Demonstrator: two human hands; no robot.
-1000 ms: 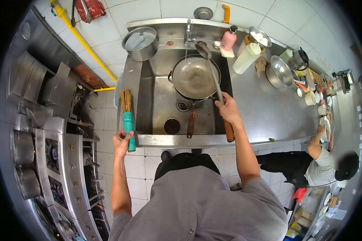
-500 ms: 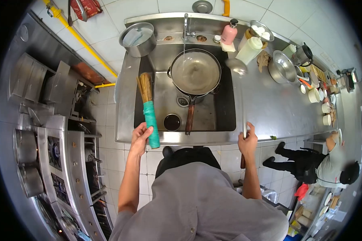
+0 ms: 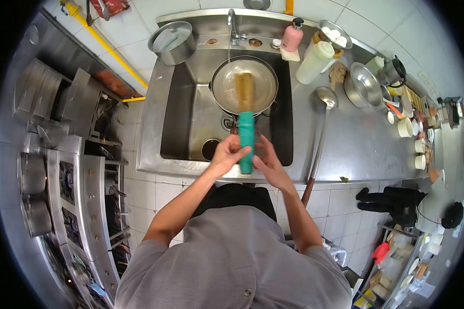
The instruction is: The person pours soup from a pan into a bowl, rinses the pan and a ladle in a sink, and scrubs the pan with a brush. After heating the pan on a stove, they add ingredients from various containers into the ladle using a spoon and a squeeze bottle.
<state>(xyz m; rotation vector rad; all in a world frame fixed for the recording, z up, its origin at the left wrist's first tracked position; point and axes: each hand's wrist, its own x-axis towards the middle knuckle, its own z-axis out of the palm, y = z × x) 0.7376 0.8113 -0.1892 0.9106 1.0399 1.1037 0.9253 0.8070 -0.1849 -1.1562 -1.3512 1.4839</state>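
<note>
My left hand (image 3: 225, 156) is closed around the green-wrapped handle of a bamboo wok brush (image 3: 246, 135). The brush points away from me, and its bristles overlap the wok (image 3: 224, 85) in the sink, blurred by motion. At the other side of the handle is my right hand (image 3: 271, 166), fingers apart and partly blurred, thumb right at the green wrap. Water runs from the faucet (image 3: 232, 26) into the wok, whose handle is mostly hidden behind the brush and left hand. A long ladle (image 3: 321, 139) lies on the counter to the right, its wooden end overhanging the front edge.
A steel pot (image 3: 173, 44) stands at the sink's back left corner. Behind the ladle are a pink pump bottle (image 3: 292, 37), a white squeeze bottle (image 3: 315, 64) and a steel bowl (image 3: 363, 85). A dark round bowl (image 3: 210, 149) sits in the sink. Another person (image 3: 397, 203) is at the right.
My right hand has let go of the ladle, now lying on the counter, and come over to the brush. My left hand has brought the brush rightward, in front of the wok.
</note>
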